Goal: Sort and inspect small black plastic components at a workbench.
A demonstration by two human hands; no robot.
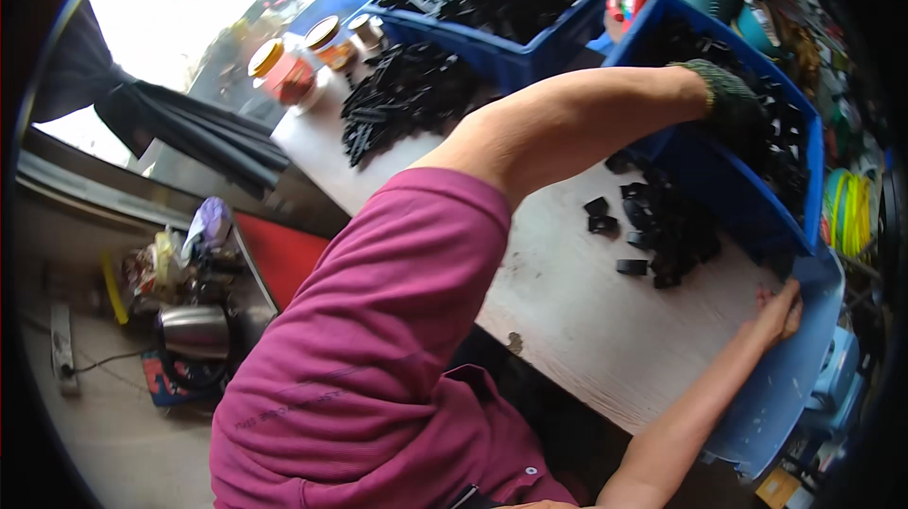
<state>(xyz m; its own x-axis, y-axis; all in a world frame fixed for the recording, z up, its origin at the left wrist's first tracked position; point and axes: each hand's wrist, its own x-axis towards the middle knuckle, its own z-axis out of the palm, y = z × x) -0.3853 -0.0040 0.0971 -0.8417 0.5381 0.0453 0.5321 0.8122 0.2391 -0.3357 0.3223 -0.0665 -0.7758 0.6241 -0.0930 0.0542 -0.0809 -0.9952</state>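
My left arm, in a magenta sleeve, stretches across the table to the right. Its hand [730, 102], in a dark knitted glove, reaches into a blue plastic bin [724, 192] of small black plastic parts [790, 135]; its fingers are hidden. At the table's right edge my bare right hand [780, 313] is closed on the edge of a light-blue plastic bin [785, 381], seen only in part. Between my arms, a loose heap of black pieces [667, 225] lies on the table, a few set apart from it.
Another blue bin [530, 60], heaped with black parts, stands at the back beside a pile of black strips [402, 93]. Two lidded jars [284, 74] stand near the window. A metal kettle [194, 332] is at the left. Clutter and yellow-green rings [846, 211] line the right.
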